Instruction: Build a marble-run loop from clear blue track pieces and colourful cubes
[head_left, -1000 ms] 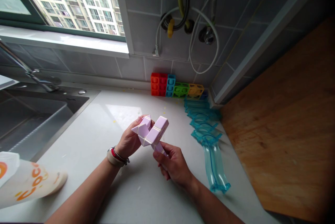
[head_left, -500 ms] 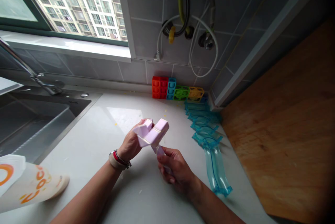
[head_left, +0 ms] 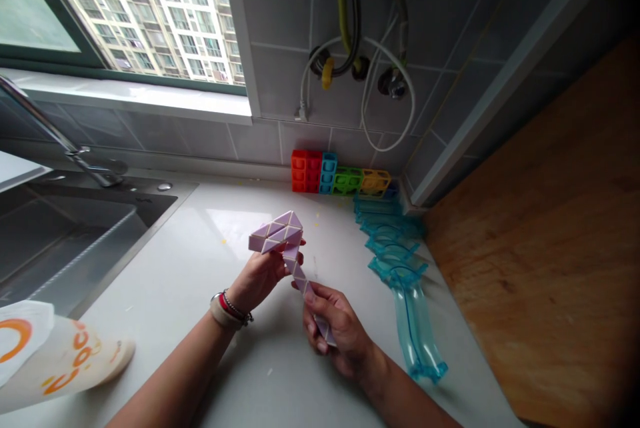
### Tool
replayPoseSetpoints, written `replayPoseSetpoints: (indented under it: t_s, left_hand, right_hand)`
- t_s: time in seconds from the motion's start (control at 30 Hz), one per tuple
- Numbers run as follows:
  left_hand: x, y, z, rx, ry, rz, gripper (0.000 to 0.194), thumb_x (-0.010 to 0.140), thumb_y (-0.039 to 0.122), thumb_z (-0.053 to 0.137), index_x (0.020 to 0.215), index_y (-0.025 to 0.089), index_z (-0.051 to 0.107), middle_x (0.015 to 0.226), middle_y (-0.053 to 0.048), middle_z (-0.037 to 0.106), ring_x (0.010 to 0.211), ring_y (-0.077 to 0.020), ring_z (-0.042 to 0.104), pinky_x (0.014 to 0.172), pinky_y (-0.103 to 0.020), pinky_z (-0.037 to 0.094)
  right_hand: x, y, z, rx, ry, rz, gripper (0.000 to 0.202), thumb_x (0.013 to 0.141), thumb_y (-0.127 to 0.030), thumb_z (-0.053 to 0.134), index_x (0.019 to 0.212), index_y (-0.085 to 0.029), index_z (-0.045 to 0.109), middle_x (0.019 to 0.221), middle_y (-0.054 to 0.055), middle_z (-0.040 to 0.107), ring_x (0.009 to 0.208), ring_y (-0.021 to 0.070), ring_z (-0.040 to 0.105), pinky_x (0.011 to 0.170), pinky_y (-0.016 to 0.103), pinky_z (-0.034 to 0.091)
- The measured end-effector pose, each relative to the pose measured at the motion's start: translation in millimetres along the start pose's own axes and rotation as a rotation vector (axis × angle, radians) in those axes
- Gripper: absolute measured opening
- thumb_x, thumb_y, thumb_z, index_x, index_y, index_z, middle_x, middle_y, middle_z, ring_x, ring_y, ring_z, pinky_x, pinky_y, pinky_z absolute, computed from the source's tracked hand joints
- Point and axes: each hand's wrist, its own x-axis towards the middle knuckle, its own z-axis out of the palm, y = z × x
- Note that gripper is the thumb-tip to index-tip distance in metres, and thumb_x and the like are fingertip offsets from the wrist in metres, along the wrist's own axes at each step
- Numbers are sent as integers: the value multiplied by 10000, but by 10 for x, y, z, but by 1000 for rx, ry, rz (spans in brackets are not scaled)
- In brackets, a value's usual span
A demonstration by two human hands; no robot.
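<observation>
Between my hands, above the white counter, is a lilac snake puzzle [head_left: 279,231] made of triangular segments with pale edges. Its folded, bulky end points away from me, and a straight run of segments slants down toward my right hand. My left hand [head_left: 259,276], with bands on the wrist, is closed on the folded end from below, its fingers partly hidden behind the segments. Thumb and fingers of my right hand [head_left: 336,327] wrap round the straight tail, whose tip shows beneath the palm.
Coloured linking cubes [head_left: 327,173] stand against the tiled wall. Translucent teal track pieces [head_left: 415,328] run along the right, beside a wooden panel [head_left: 540,248]. A drink cup [head_left: 75,355] stands at lower left, near the sink [head_left: 150,205]. A white cable [head_left: 414,101] hangs on the wall.
The snake puzzle's folded end has turned over, so its triangular faces now show, and it sits slightly further left. My left hand has shifted beneath it; my right hand keeps its hold.
</observation>
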Motion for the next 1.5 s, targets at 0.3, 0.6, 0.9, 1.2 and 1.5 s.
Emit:
replayPoseSetpoints:
  t_s: [0.3,0.6,0.9,1.2,1.5]
  left_hand:
    - [23,97,-229,277,7,-4,502,731,348,855,1201,196,768,1222,-136,713,991,-246,639,793,-304,536]
    - [27,113,-216,406,76,23,415,754,324,816,1142,182,784,1119,-146,738,969,-267,638,720,-289,506]
    - [29,175,-6,717,5,172,234,852,258,728,1069,180,768,935,-80,724,759,-197,640,671,-278,506]
    - [1,101,-129,242,-208,-152,475,803,271,738,1273,214,697,1192,-156,705,974,-308,713,806,-409,588]
    - [28,-4,-35,277,-68,-130,469,887,363,735,1293,167,604,1093,-135,714,901,-250,719,727,-340,582]
  right_hand:
    - [26,47,-4,-230,62,-116,365,912,-520,697,865,-160,660,586,-62,516,386,37,364,353,185,233]
    - [60,86,-71,-460,132,-183,447,925,-602,646,952,-159,701,606,-54,527,374,50,405,345,188,277]
    - [86,161,-138,-670,312,-241,488,913,-598,668,1147,-175,735,642,-14,583,422,86,458,375,209,343]
    - [117,102,-99,-301,106,-76,580,886,-646,658,1159,-135,678,591,-37,626,363,71,486,362,173,316]
    - [151,159,-118,-266,116,-103,533,900,-629,659,1084,-129,666,601,-24,642,358,62,479,362,164,312]
